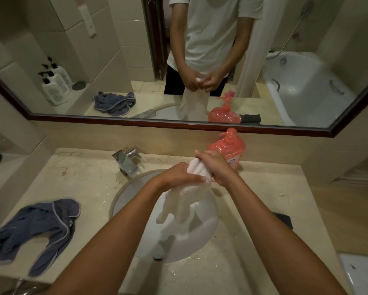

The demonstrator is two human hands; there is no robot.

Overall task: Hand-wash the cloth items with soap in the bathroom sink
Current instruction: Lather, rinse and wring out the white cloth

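Observation:
A white cloth (185, 199) hangs over the round white sink (208, 237), its top bunched between both hands. My left hand (181, 177) grips the bunched part from the left, and my right hand (216, 167) grips it from the right, fingers curled over the top. The cloth's loose ends dangle above the basin. A pink soap pump bottle (230, 147) stands on the counter just behind my right hand. A blue-grey garment (36, 228) lies spread on the counter to the left of the sink.
A chrome tap (126, 160) stands at the sink's back left. A dark cloth (284, 219) lies on the counter to the right. A framed mirror (178, 122) runs along the wall behind. Water drops lie on the beige marble counter (264, 188).

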